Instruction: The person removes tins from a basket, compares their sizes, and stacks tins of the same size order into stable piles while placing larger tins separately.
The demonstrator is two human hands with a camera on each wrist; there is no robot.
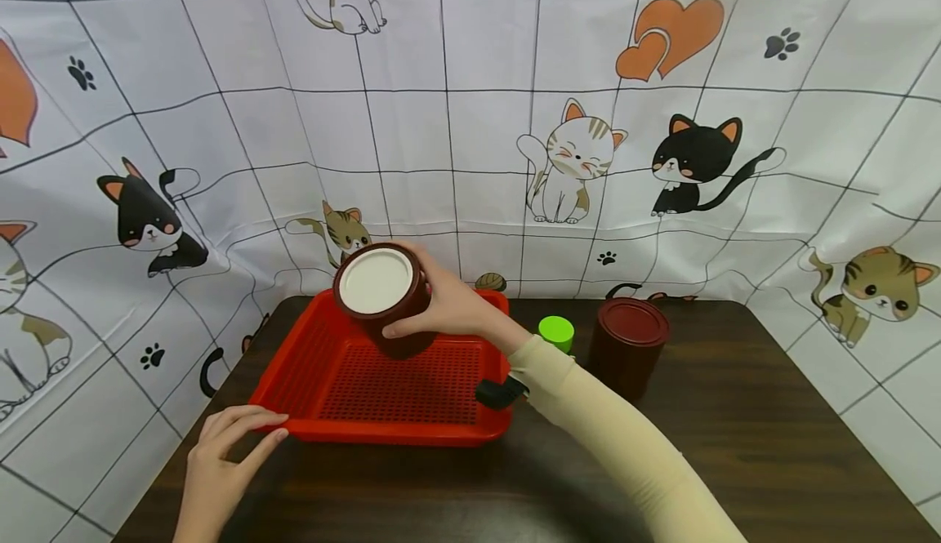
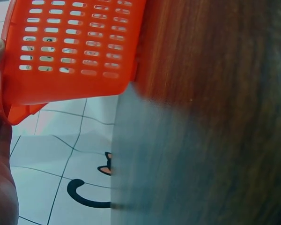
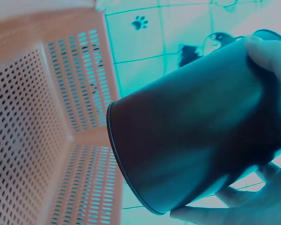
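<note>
My right hand (image 1: 444, 294) grips a dark brown canister (image 1: 397, 327) by its side, thumb on one side and fingers on the other. The canister is tilted above the red plastic basket (image 1: 400, 431), its round cream-white end facing the head camera. In the right wrist view, the canister (image 3: 192, 126) hangs apart from the basket's slotted wall (image 3: 79, 79). At the basket's near left corner, my left hand (image 1: 228, 453) pinches the rim between thumb and fingers. The left wrist view shows that rim (image 2: 4, 89) with the thumb and fingers on either side.
A second brown canister (image 1: 628, 355) with a dark red lid stands upright right of the basket. Beside it is a lime-green round lid (image 1: 556, 331), partly hidden by the right forearm. The dark wooden table (image 1: 735, 445) meets a white cat-print sheet (image 1: 485, 143) behind and at the sides.
</note>
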